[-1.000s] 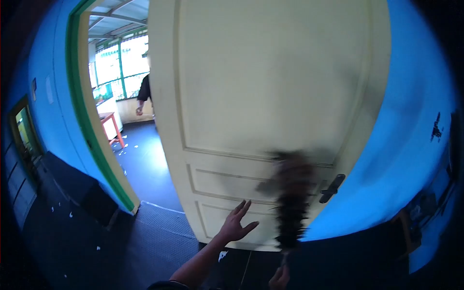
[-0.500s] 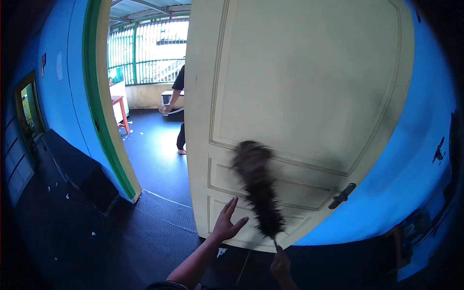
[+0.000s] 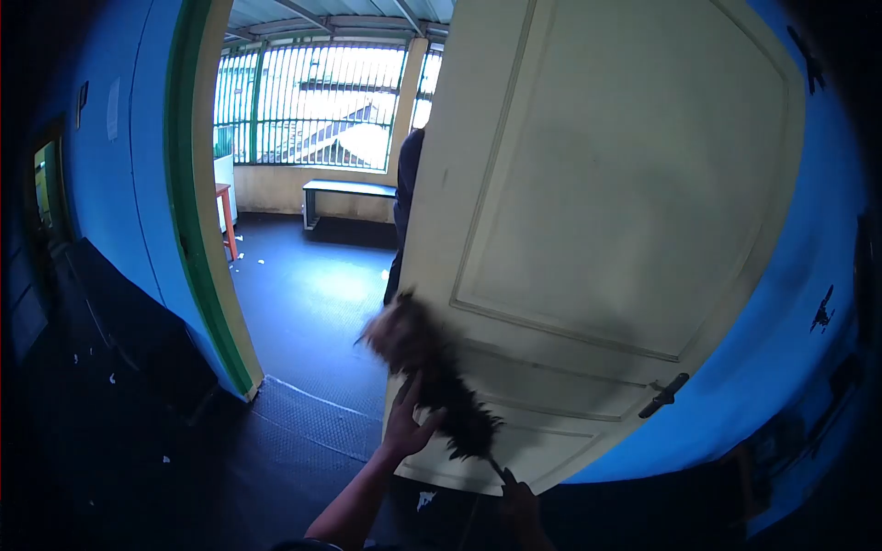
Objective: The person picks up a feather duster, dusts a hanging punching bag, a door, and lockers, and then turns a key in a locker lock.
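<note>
A: Your right hand (image 3: 520, 505) is closed round the thin shaft (image 3: 496, 467) of the feather duster (image 3: 450, 395), low down. That's a good place to steer it from: keep the wrist loose and let only the feathers meet the door (image 3: 634, 184).

B: Watch your left hand (image 3: 409, 430), though. It is open, thumb apart, right where the feathers cross your view; I can't tell whether it touches them. Better to hold it clear of the stroke.

A: You might also draw the duster along the mouldings (image 3: 560, 330), where the plume should reach into the grooves, and go gently round the lever handle (image 3: 663, 396).

B: Mind the far end too. It overlaps the door's left edge in your view, with the floor beyond (image 3: 322, 266) behind it, and a person (image 3: 410, 184) stands out there, partly hidden by the door.

A: How does the duster look?

B: It slants up and leftward from your grip. The feathers are ragged and nearly black near the shaft, browner and paler at the bushy tip (image 3: 402, 332), which is blurred.
</note>
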